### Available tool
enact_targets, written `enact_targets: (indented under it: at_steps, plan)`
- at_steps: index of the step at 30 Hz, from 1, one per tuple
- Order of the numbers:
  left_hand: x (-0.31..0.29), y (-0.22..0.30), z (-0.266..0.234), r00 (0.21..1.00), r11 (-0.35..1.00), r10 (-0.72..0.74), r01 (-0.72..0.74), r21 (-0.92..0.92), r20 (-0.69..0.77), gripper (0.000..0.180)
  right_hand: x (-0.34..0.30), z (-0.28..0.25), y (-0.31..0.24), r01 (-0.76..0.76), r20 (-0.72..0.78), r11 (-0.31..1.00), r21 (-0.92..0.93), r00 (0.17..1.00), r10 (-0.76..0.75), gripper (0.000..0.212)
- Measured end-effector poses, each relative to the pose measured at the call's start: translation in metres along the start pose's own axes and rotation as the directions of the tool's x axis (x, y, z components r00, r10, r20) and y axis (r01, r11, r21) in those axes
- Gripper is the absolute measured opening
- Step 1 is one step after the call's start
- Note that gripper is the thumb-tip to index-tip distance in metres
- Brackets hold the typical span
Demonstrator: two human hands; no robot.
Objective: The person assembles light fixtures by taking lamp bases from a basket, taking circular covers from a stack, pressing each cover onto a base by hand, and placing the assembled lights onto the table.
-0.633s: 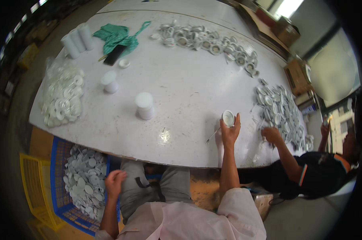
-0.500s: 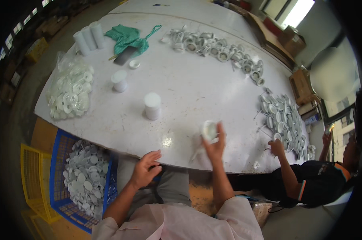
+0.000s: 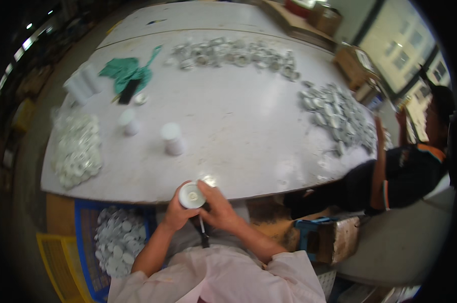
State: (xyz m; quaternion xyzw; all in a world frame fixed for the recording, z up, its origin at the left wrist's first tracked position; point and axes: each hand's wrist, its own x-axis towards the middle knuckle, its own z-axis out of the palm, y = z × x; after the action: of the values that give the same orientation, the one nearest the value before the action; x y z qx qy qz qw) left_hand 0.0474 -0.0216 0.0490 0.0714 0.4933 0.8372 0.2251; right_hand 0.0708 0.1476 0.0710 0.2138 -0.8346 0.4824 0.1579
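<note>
Both my hands meet over the near table edge around a round white light fitting [image 3: 192, 197], its open cup face turned up with a small pale part inside. My left hand [image 3: 175, 214] is wrapped round its left side. The fingers of my right hand [image 3: 217, 208] close on its right rim. A thin white wire [image 3: 202, 224] hangs below it between my hands. Beyond them, a white cylinder with a round top [image 3: 172, 139] stands on the table, and a similar white cylinder [image 3: 128, 122] is farther left. A small white ring [image 3: 140, 99] lies behind that one.
Piles of white fittings [image 3: 241, 56] and wired fittings [image 3: 337, 116] lie far and right. At left are a clear bag of white rings [image 3: 77, 149], white tubes [image 3: 82, 86], a green cloth [image 3: 125, 70] and a phone [image 3: 130, 91]. A blue basket [image 3: 82, 237] stands below; a co-worker [image 3: 410, 171] is at right.
My right hand has brought the fitting from over the table to my left hand, and both now hold it. The view has shifted, and the co-worker's hand has left the right pile.
</note>
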Motion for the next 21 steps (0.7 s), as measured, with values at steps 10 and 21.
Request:
enact_targets:
  at_steps: [10,21]
  plan:
    - [-0.042,0.01,-0.041,0.984,0.971,-0.025,-0.018,-0.237,-0.178,0.084,0.114,0.023,0.051,-0.439,-0.186,0.855,0.277,0.848,0.496,0.044]
    - [-0.069,0.013,-0.041,0.954,0.993,0.046,-0.077,-0.094,-0.296,0.086,0.195,0.064,0.105,-0.546,-0.135,0.749,0.375,0.767,0.627,0.03]
